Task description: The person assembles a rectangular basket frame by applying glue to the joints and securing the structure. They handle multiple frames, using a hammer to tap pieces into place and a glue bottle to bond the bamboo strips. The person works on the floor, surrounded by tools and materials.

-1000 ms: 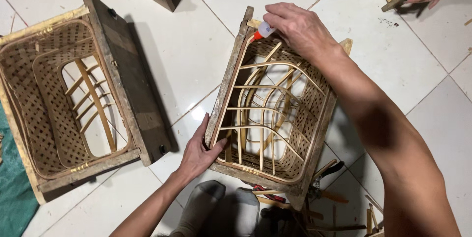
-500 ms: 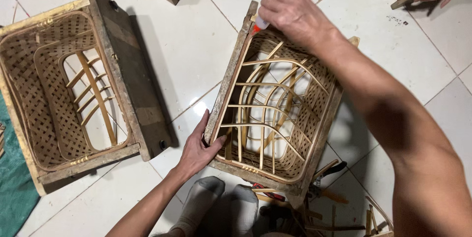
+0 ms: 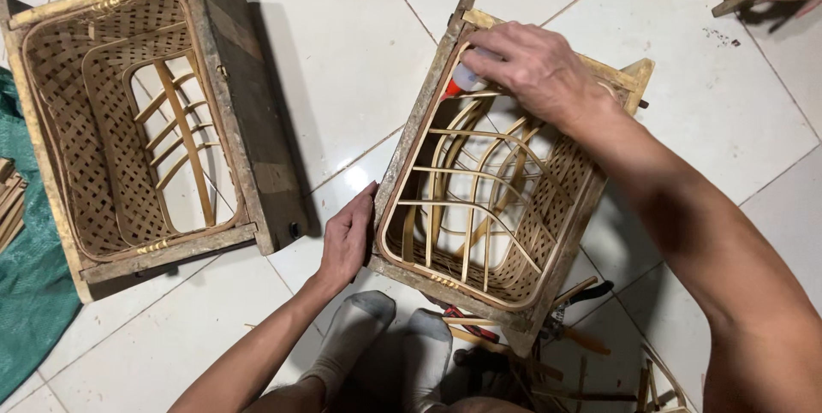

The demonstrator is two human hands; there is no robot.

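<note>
right hand grips glue tube, tip left at basket far-left corner | left hand flat, braces near-left side

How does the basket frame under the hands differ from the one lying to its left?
The right basket frame is steadied by the left hand and touched by the right hand, which holds a small bottle; the left basket frame lies untouched. The left one's walls look more fully woven. Both are wood-framed with bent cane ribs.

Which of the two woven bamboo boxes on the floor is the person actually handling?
The right-hand box, just above the socked feet. The left hand steadies its near side and the right hand presses a small bottle at its far rim. The left-hand box lies untouched.
</note>
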